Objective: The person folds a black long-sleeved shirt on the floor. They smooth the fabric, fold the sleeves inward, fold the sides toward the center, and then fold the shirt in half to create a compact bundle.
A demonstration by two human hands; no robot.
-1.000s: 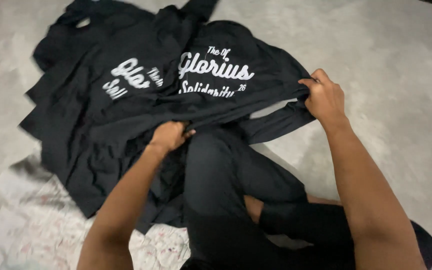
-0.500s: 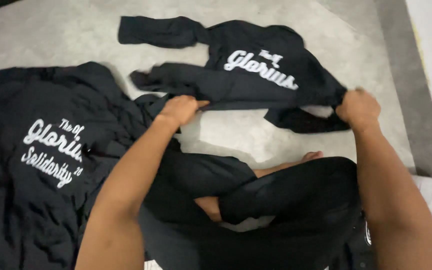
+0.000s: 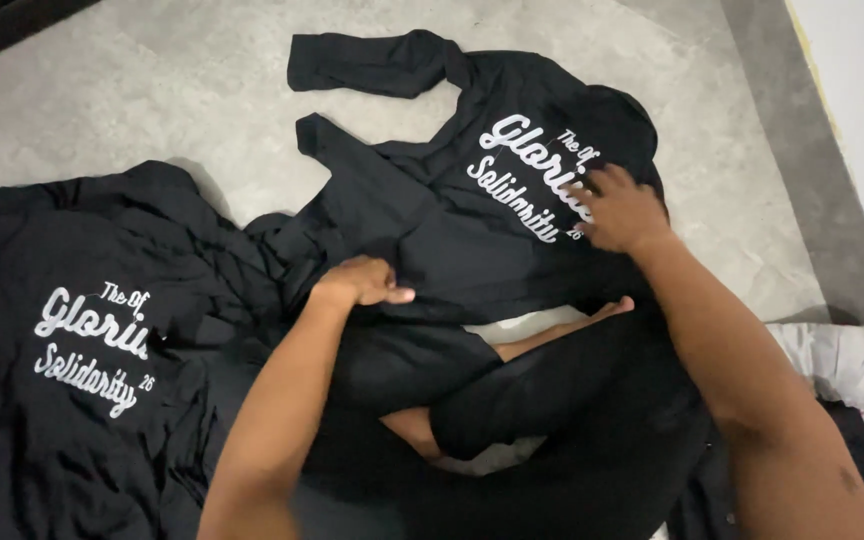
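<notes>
A pile of black cloth shirts with white script print (image 3: 82, 350) lies at the left on the grey concrete floor (image 3: 152, 100). The left hand (image 3: 360, 282) pinches the near edge of a spread black long-sleeved shirt (image 3: 452, 200). The right hand (image 3: 620, 208) presses flat, grip open, on its print.

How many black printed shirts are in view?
2: one shirt spread on the floor under both hands, one shirt heaped at left. More may be hidden in that heap.

A single head-worn view was given, aimed steeply downward and held close above the floor (image 3: 152, 90), forearms and crossed legs filling its lower half.
</notes>
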